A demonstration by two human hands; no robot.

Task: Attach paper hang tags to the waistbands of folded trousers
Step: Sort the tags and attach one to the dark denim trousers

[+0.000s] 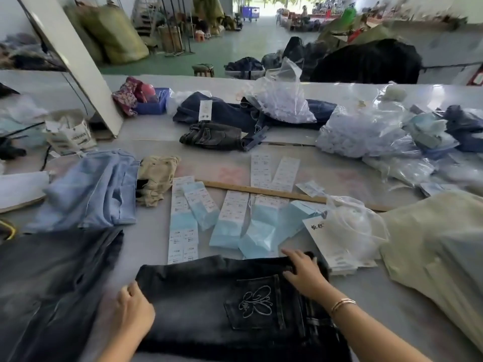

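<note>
A pair of folded black trousers (pixel 209 304) lies on the table (pixel 146 239) directly in front of the person, back pocket with its stitched flower (pixel 254 301) facing up and the waistband end turned to the right. The right hand (pixel 303 273) rests on the far right corner of the fabric near the waistband, fingers spread and fairly straight, pressing rather than gripping. The left hand (pixel 133 309) sits at the left edge of the trousers with fingers curled over the fold; whether it pinches the cloth cannot be told. No hang tag shows on this pair, so tagging it appears not yet begun. Just beyond the trousers, rows of pale blue tags and white label strips (pixel 230 220) are laid out, with a wooden ruler (pixel 261 190) across them and a clear bag holding white card tags (pixel 337 236) just beside the right hand. Farther back, dark jeans (pixel 219 113) carry a white tag, suggesting at least one piece is finished. Stacks of dark denim (pixel 52 283) at left, light blue trousers (pixel 91 189) and a khaki pile (pixel 439 244) at right look like work still waiting.
</note>
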